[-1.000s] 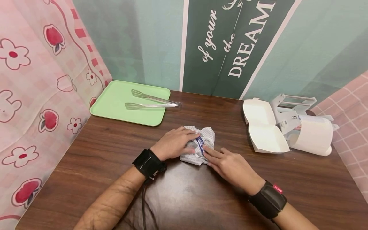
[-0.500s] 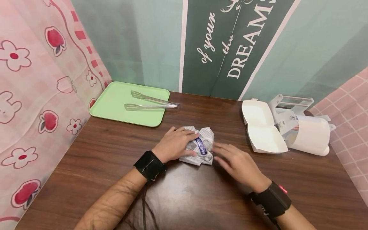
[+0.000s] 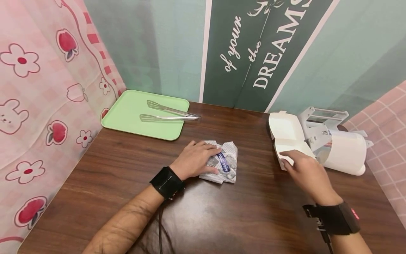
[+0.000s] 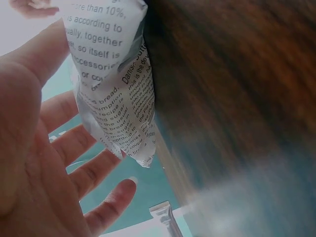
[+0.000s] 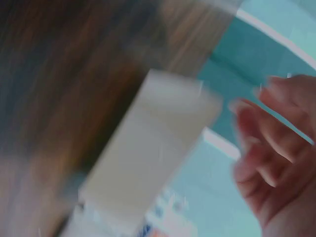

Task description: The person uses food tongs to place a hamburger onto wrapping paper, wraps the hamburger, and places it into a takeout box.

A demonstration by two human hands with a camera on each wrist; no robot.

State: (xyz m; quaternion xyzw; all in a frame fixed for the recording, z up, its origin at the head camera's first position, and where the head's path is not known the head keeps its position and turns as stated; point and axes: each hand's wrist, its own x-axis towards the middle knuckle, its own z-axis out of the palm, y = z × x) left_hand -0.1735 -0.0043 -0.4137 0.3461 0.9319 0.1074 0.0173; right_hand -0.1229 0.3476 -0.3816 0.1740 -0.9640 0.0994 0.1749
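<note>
A packet wrapped in newsprint-patterned paper (image 3: 229,158) lies on the wooden table, with a blue label across its top. My left hand (image 3: 194,160) rests on its left side, the fingers lightly spread and fairly straight; the left wrist view shows the printed paper (image 4: 118,84) against them. Farther right, my right hand (image 3: 306,173) is over the near part of a white clamshell takeout box (image 3: 286,126), whose lid stands raised. In the right wrist view the loosely bent fingers hold nothing and appear apart from the blurred box (image 5: 153,143).
A green tray (image 3: 127,116) stands at the back left, with metal tongs (image 3: 171,118) lying across it and over its right edge. Behind the box is a white holder (image 3: 326,118) with a white roll (image 3: 347,153). Curtains and a tiled wall enclose the table.
My right hand has left the packet, where it was touching the blue label, and moved right to the takeout box. The left hand has stayed on the packet.
</note>
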